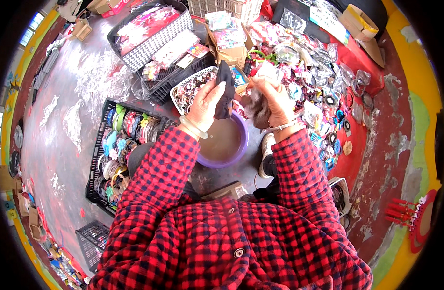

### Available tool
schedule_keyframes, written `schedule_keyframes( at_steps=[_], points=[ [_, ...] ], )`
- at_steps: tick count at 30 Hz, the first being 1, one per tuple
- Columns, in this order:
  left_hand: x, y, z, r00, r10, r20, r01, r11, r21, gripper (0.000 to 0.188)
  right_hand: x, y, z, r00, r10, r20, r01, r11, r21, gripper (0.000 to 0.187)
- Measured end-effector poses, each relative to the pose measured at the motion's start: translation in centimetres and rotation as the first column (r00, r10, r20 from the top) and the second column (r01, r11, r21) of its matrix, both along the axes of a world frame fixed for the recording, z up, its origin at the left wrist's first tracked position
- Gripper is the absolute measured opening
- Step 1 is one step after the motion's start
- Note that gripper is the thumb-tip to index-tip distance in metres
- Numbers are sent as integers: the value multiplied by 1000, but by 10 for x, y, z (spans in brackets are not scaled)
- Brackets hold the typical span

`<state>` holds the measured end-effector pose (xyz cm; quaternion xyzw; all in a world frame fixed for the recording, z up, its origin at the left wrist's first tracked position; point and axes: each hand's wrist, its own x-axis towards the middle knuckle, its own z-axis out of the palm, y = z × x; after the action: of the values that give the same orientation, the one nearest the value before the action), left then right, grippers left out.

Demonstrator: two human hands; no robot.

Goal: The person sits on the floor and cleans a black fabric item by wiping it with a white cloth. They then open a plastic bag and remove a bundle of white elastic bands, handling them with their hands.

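Observation:
My left hand [206, 107] is closed on a piece of black cloth [225, 92], thumb along its near side, cloth standing up above the fingers. In my right hand [276, 102] is a grey-brown rag [256, 109], pinched near its top and hanging down. The hands are apart, over the far part of a purple-rimmed basin [244, 145] that holds murky water. Just beyond my left hand sits a white basket [175, 100] full of small hair accessories. The exact kind of the black cloth piece cannot be made out.
To the left stands a black crate [93, 181] of headbands. Stacked crates [157, 46] and an open cardboard box [234, 54] are ahead. A heap of bagged accessories [323, 92] spreads over red cloth to the right. My shoe [267, 150] is beside the basin.

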<state>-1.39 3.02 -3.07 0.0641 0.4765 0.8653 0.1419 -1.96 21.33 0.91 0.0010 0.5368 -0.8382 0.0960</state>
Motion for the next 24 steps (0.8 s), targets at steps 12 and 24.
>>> schedule_keyframes(
  at_steps=[12,24],
  points=[
    [3,5,-4,932,-9,-361,-125,930,-347,32,2,-11,-17,997,70,18,-71,995,76,7],
    [2,8,6,996,-92,-4,92,988,125,30,8,-15,1,986,-95,134,132,944,-301,7]
  ],
)
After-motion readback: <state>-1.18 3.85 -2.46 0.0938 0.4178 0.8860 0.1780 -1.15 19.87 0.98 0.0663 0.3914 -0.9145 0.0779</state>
